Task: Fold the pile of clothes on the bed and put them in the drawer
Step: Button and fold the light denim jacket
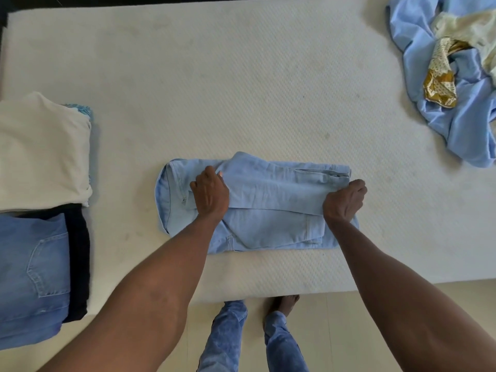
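I see both hands on pale jeans (268, 208) on the bed (241, 89): left hand (210, 196) pinching a fold, right hand (345, 201) clenched around fabric.

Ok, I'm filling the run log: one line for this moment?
stage: folding | item: light jeans on bed | left hand: gripping fold | right hand: gripping fold | unfolded pile: remains

Bedroom; bare mattress (241, 76); laundry (442, 89)

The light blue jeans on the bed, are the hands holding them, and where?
Yes. The left hand grips the folded-over layer of the light blue jeans near its left end, and the right hand grips the same layer at its right end.
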The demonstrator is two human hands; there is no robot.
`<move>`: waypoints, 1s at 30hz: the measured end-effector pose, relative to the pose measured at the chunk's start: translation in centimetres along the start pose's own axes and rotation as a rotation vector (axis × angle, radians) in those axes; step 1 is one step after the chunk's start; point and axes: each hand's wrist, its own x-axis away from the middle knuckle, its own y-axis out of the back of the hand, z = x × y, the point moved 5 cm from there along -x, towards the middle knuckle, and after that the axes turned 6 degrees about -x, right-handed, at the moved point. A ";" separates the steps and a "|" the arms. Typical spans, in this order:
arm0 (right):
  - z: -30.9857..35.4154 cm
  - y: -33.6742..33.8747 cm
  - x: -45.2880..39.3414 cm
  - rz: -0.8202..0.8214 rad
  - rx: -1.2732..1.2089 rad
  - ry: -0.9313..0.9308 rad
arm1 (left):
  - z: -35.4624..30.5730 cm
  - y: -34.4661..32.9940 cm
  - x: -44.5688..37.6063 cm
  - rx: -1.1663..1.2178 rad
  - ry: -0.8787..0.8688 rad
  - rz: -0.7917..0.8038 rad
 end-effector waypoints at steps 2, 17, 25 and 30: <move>1.1 0.1 0.5 -0.022 0.140 0.094 | -0.1 -0.1 0.4 -0.031 0.012 -0.028; -3.1 -4.2 -1.5 0.612 0.638 0.763 | -5.6 -5.7 3.6 -0.293 -0.332 0.073; 0.4 -1.9 -9.0 0.792 0.535 0.849 | -17.6 -6.1 13.0 -0.119 -0.332 -0.025; 2.9 -2.8 -11.2 0.923 0.577 0.859 | -22.4 -9.5 18.7 0.002 -0.035 0.308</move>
